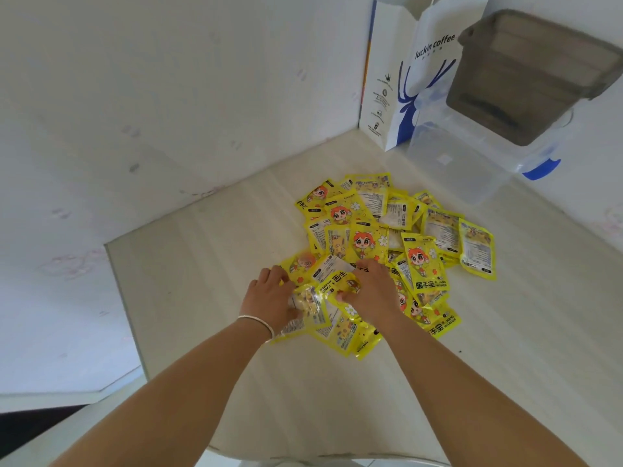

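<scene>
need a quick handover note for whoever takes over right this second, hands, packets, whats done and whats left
Left hand: grips a crinkled yellow packet at the near edge of the pile.
Right hand: lies on the pile beside it, thumb against a packet; whether it grips one is unclear.
Packets: all in one loose pile on the table; a clear box and a paper bag stand behind it.
Done: no packet visibly set apart.
Left: probably the whole pile to sort or pack.
</scene>
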